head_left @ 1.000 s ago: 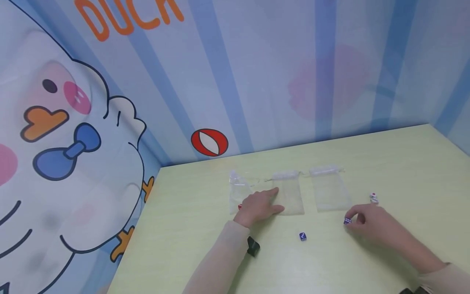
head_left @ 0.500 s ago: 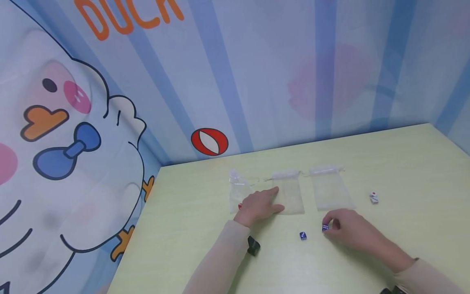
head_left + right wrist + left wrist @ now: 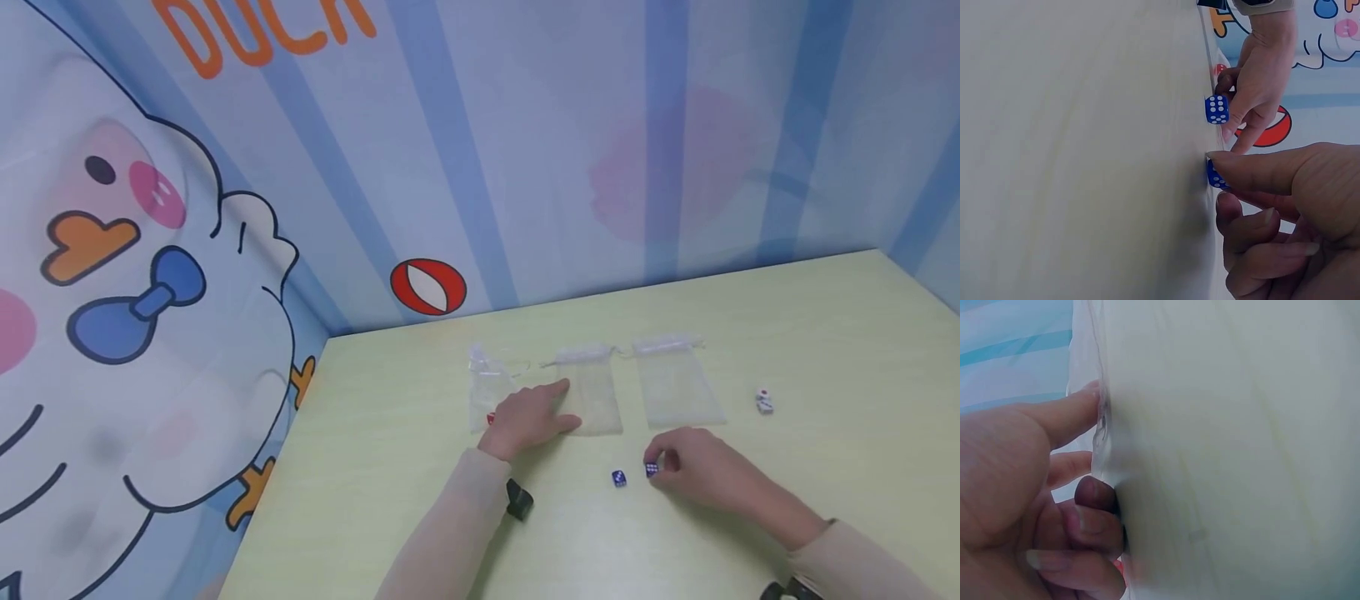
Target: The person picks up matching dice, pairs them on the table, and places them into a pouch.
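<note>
In the head view my right hand pinches a blue die with white pips between thumb and index finger, low at the table. A second blue die lies just to its left; the right wrist view shows the held die close to the loose die. My left hand rests on the middle sheer drawstring bag, thumb and index finger extended onto it. Partly behind that hand lies the left bag, with something red at its lower part.
A third sheer bag lies flat to the right of the middle one. Two white dice sit together farther right. The pale table meets a printed duck backdrop at its back edge.
My right hand has moved left with the blue die, from near the white dice to beside the other blue die. My left hand has stayed in place on the middle bag.
</note>
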`<state>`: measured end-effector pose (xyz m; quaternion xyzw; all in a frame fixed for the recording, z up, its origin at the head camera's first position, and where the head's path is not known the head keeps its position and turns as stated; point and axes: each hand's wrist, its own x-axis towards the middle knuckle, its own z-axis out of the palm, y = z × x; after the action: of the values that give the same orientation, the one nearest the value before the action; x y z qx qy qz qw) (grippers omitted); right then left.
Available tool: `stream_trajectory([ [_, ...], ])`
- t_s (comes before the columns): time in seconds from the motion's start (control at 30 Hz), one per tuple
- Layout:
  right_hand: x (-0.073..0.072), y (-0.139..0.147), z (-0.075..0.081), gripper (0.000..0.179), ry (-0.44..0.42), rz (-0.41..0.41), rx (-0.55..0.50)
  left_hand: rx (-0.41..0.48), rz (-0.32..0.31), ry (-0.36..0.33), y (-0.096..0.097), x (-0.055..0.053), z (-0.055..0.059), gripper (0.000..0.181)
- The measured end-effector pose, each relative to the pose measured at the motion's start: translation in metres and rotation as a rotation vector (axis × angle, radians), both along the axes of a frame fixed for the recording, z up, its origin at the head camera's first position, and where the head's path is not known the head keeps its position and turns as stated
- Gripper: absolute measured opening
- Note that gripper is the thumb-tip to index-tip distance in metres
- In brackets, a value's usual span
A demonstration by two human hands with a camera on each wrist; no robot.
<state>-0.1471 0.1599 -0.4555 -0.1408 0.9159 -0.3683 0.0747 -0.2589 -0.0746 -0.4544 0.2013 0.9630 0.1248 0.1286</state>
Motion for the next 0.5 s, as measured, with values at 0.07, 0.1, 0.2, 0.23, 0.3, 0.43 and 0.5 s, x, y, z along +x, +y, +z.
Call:
stream_trajectory([
  [0.07,0.0,-0.002,0.002,0.013,0.0,0.005,-0.002,0.003,0.006,-0.002,0.0,0.0,0.001,0.065],
  [0.1,0.0,-0.003,0.002,0.013,0.003,0.008,-0.004,0.006,0.007,-0.002,0.001,0.0,0.002,0.065],
  [0.2,0.0,-0.007,0.003,0.013,0.0,0.017,-0.008,0.016,0.012,-0.009,0.001,0.0,0.003,0.065],
  [0.23,0.0,-0.008,0.002,0.014,-0.002,0.018,-0.008,0.018,0.012,-0.011,0.001,0.0,0.003,0.065],
  [0.3,-0.001,-0.01,0.001,0.014,0.003,0.027,-0.005,0.019,0.011,-0.013,0.001,0.0,0.002,0.065],
  [0.43,-0.001,-0.013,0.0,0.014,0.005,0.032,-0.002,0.011,0.009,-0.01,0.0,0.0,0.0,0.065],
  [0.5,-0.001,-0.015,0.0,0.014,0.006,0.034,-0.002,0.007,0.007,-0.007,0.0,0.001,-0.001,0.065],
])
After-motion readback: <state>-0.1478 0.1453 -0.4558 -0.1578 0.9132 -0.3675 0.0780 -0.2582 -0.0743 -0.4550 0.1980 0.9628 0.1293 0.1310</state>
